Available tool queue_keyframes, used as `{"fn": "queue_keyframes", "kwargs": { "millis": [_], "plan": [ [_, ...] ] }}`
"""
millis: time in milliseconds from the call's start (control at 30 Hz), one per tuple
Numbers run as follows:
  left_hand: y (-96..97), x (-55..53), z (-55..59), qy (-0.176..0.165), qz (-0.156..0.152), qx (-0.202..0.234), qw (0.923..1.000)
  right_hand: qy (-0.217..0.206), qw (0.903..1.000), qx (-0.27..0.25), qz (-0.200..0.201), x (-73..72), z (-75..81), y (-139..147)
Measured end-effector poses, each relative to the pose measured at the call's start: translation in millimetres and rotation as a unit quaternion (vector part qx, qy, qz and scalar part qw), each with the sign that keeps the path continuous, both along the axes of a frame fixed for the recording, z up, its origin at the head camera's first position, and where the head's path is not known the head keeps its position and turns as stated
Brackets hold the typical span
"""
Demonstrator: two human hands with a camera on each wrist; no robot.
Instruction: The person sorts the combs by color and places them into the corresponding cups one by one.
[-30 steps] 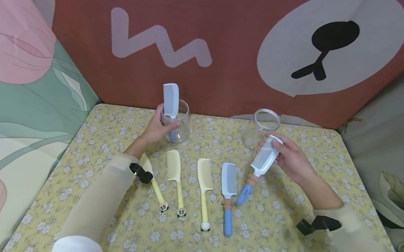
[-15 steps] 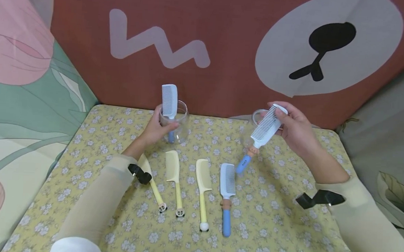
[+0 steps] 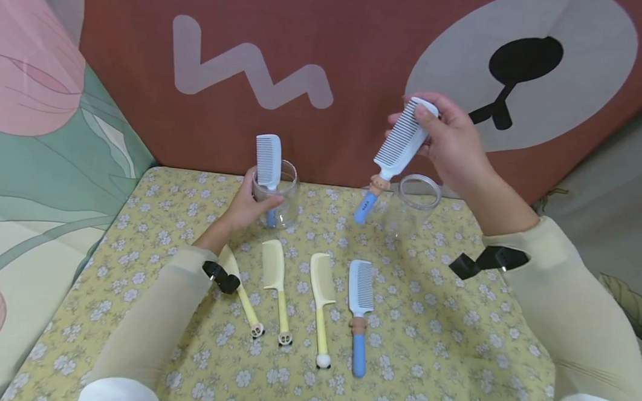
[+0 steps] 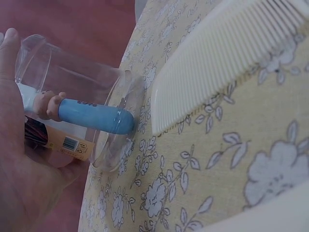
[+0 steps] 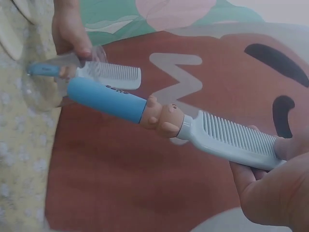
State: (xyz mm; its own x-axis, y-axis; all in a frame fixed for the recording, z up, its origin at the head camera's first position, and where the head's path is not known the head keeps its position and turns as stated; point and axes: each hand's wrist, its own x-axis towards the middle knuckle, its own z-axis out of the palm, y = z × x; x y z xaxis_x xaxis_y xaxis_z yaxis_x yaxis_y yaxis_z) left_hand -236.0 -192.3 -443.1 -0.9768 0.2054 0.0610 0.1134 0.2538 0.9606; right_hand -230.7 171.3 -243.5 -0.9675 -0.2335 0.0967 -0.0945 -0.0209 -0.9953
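My left hand (image 3: 242, 207) grips a clear jar (image 3: 289, 211) standing at the back of the table. Inside it leans a comb with a blue handle (image 3: 269, 161), handle down, its white toothed part rising above the rim. In the left wrist view that blue handle (image 4: 94, 116) reaches the jar's bottom, beside an orange label. My right hand (image 3: 457, 144) pinches a second blue-handled comb (image 3: 402, 141) by its toothed end, in the air. Its handle (image 5: 106, 99) points down and left, with a brown animal figure at the neck.
A second clear jar (image 3: 401, 220) stands at the back right, below my right hand. Three cream combs (image 3: 275, 268) with yellow handles and another blue-handled comb (image 3: 361, 287) lie in a row on the flowered tablecloth (image 3: 433, 352). A brown patterned cloth (image 3: 361, 57) hangs behind.
My right hand has lifted its comb up from near the table, then moved it left, past the right jar. My left hand still holds its jar in place.
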Motion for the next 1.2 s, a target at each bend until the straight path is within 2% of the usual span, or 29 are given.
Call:
{"fn": "queue_keyframes", "kwargs": {
  "millis": [200, 433, 600, 800, 967, 1033, 1200],
  "plan": [
    [-0.5, 0.1, 2.3, -0.01, -0.001, 0.001, 1.0, 0.023, 0.9997, -0.006, -0.005, -15.0, 17.2, -33.1],
    [3.9, 16.7, 32.7, -0.013, -0.007, 0.0, 0.9999, 0.044, 0.9986, -0.027, -0.009, -29.6, 26.7, -74.2],
    [5.0, 20.0, 35.4, -0.009, -0.011, 0.001, 0.9999, 0.056, 0.9978, -0.033, -0.01, -39.5, 25.7, -99.8],
    [4.5, 14.7, 30.0, -0.009, -0.012, 0.005, 0.9999, 0.088, 0.996, -0.01, -0.013, -50.3, 20.2, -125.3],
    [1.9, 1.5, 10.3, -0.004, -0.017, 0.019, 0.9997, 0.104, 0.9945, -0.012, -0.004, -56.8, 12.7, -144.3],
    [1.2, -3.3, 1.5, 0.002, -0.017, 0.02, 0.9997, 0.11, 0.9939, -0.007, -0.005, -58.2, 7.6, -151.1],
    [2.7, -4.0, -2.7, 0.025, -0.011, 0.014, 0.9995, 0.11, 0.9939, 0.008, -0.004, -60.9, -15.1, -165.6]
  ]
}}
